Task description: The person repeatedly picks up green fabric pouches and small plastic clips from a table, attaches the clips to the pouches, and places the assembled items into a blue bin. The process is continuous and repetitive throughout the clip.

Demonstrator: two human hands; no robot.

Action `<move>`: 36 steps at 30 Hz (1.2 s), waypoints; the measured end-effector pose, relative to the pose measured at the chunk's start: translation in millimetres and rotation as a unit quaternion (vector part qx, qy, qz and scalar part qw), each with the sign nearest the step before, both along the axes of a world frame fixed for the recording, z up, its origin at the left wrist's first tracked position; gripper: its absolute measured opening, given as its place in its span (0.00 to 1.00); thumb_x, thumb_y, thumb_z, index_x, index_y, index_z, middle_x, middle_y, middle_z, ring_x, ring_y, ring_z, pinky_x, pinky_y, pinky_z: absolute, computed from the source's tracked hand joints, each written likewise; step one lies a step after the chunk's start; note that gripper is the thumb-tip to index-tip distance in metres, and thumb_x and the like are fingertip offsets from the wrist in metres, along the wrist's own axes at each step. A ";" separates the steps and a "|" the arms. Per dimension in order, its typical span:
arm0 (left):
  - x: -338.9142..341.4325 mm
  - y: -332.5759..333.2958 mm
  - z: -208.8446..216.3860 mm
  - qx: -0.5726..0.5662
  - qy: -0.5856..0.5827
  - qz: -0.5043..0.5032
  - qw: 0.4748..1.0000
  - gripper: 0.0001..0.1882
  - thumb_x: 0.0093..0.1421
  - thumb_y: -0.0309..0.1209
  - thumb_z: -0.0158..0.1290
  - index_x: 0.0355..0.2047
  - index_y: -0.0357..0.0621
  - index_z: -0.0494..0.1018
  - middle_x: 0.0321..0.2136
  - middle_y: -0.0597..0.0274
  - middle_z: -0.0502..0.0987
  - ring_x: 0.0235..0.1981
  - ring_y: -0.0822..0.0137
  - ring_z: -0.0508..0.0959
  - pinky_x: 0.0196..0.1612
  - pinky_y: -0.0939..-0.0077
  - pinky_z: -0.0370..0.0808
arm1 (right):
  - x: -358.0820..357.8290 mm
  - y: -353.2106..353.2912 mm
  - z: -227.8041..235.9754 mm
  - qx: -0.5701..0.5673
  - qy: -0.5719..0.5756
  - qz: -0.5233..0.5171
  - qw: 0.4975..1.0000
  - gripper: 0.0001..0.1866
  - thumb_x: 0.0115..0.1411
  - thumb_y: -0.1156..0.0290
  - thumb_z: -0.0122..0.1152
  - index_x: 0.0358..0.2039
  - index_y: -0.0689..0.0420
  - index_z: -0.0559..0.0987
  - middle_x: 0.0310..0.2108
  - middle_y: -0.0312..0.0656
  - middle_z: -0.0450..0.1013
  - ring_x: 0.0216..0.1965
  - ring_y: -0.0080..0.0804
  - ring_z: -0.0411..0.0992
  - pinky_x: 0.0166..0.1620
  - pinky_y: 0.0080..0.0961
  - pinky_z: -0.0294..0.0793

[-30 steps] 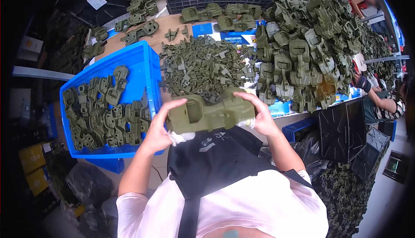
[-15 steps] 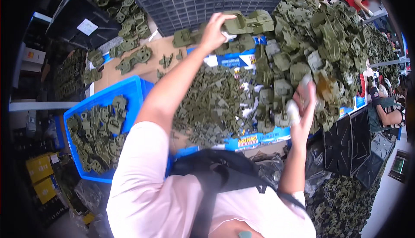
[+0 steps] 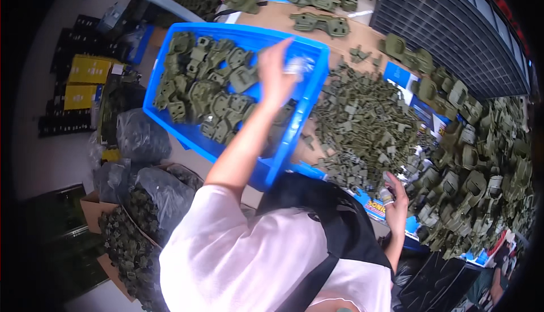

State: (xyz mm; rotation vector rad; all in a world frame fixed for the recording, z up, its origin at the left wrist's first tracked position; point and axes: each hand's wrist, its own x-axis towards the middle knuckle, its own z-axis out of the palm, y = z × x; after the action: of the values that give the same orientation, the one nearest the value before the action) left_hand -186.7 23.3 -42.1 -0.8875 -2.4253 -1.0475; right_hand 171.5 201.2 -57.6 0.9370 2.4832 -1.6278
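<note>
My left hand [image 3: 274, 79] reaches over the blue plastic bin [image 3: 310, 43], somewhat blurred. Thumb and forefinger are spread apart with only blue bin between them, and a white wrap covers the thumb tip. Right beside it lies an olive-green moulded plastic part [image 3: 243, 78], among several similar ones in the bin. My right hand [image 3: 396, 198] hovers at the near edge of a heap of small green plastic pieces [image 3: 368, 122]. Its fingers are loosely curled and apart, white wrapping shows on them, and I see nothing held.
A dark grid-sided crate [image 3: 453, 34] stands at the far right. Below it spreads a big pile of larger green parts [image 3: 476, 181]. More green parts [image 3: 320, 24] lie on the cardboard beyond the bin. Clear plastic bags [image 3: 164, 193] and yellow boxes [image 3: 88, 82] are at left.
The view has swung left. My left hand has moved from a green part by the crate to above the blue bin. My right hand has come nearer the small-piece heap.
</note>
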 end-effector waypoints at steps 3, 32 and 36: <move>-54.9 -100.8 -51.4 -0.228 -0.103 0.128 0.960 0.38 0.41 0.31 0.60 0.55 0.48 0.59 0.41 0.52 0.72 0.44 0.51 0.70 0.50 0.59 0.64 | -26.7 -18.7 19.4 0.031 0.014 0.082 0.996 0.25 0.50 0.81 0.54 0.51 0.56 0.69 0.46 0.45 0.70 0.43 0.36 0.71 0.47 0.28 0.69; 198.1 -77.7 15.2 0.046 -0.402 -0.242 0.882 0.53 0.45 0.14 0.48 0.62 0.43 0.24 0.56 0.42 0.56 0.54 0.56 0.65 0.52 0.70 0.65 | -55.0 -110.1 33.0 -0.063 0.225 0.141 0.962 0.45 0.53 0.62 0.61 0.64 0.56 0.44 0.61 0.56 0.49 0.60 0.48 0.54 0.60 0.33 0.53; 195.3 -73.1 20.4 0.083 -0.518 -0.307 0.794 0.53 0.45 0.15 0.48 0.62 0.43 0.24 0.58 0.41 0.54 0.57 0.53 0.61 0.56 0.69 0.60 | -41.1 -108.6 25.2 -0.035 0.276 0.078 0.957 0.40 0.51 0.69 0.57 0.63 0.52 0.50 0.60 0.51 0.54 0.59 0.48 0.55 0.59 0.35 0.54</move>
State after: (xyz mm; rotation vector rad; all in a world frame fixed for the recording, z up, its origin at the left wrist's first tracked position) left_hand 8.6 -49.8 -21.8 -1.3091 -2.7638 -2.4923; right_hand 130.4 92.6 -32.4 0.2816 2.7006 -2.1345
